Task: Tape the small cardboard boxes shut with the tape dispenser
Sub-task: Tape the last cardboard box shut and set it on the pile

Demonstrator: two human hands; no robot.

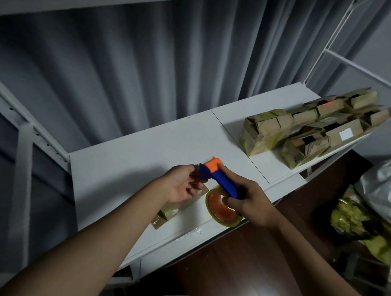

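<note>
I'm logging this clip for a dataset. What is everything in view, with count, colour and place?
tape dispenser: one, blue and orange, held above the shelf
tape roll: one, clear yellowish on an orange hub, on the dispenser
small cardboard box: one, brown, on the shelf under the left hand
pile of cardboard boxes: several, count unclear, brown, right end of the shelf
shelf: one, white
curtain: grey, behind the shelf
bags: silver and yellow-green, on the floor at right
left hand: pinches the tape end at the dispenser's head
right hand: grips the dispenser handle
</note>
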